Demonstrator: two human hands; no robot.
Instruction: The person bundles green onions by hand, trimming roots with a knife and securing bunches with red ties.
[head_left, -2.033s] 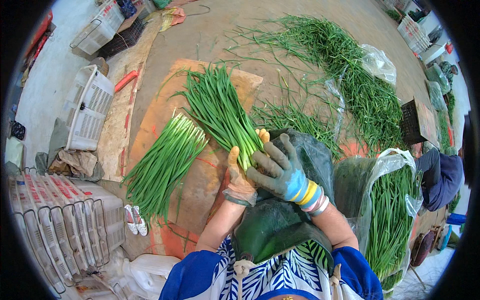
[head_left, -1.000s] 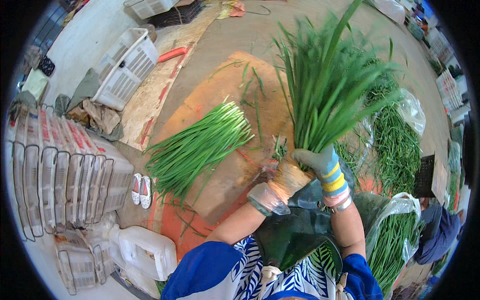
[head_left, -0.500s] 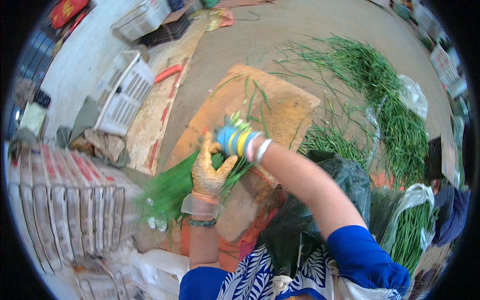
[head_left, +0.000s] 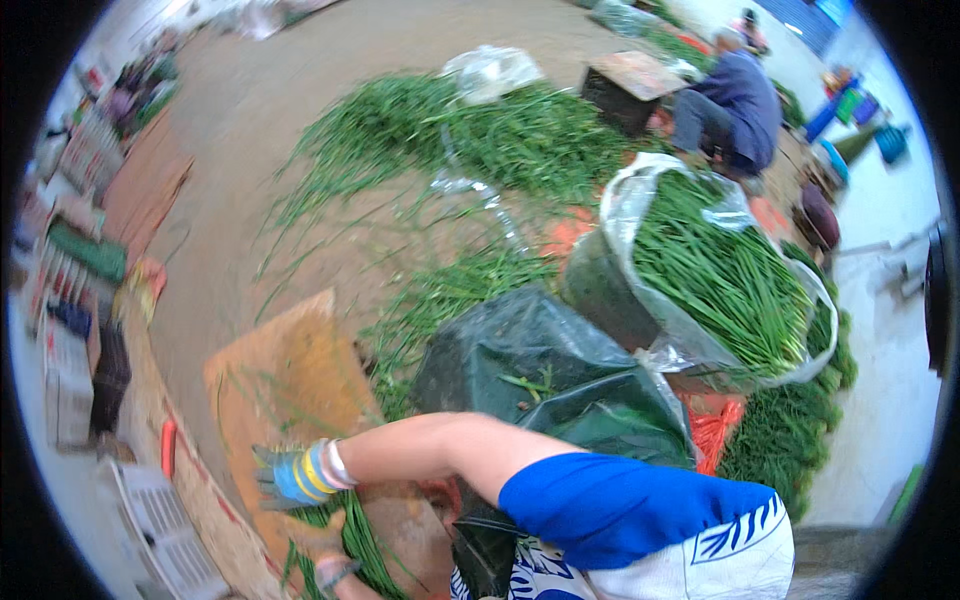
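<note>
My left hand (head_left: 318,535), in a yellowish glove, is closed around a bunch of long green chives (head_left: 370,555) near the lower edge. The leaves hang to its right, over the near end of the board. Just above it my right hand (head_left: 285,475), in a blue, yellow and grey glove, is over the orange-brown board (head_left: 290,360), its fingers stretched out to the left. I see nothing held in it, though the picture is slightly blurred there. A dark green plastic sheet (head_left: 540,350) lies over something beside my right arm. Loose stalks are scattered on the board.
A large pile of chives (head_left: 480,130) spreads over the floor ahead. To the right stands a lined tub (head_left: 615,270) full of chives, with more greens (head_left: 780,440) beyond. A person (head_left: 735,105) crouches at the far right by a dark box (head_left: 625,95). White crates (head_left: 170,530) stand left.
My view has swung to the right, bringing the tub and the crouching person into fuller sight. The bunch stays in my left hand; my right hand has come off its stalk ends.
</note>
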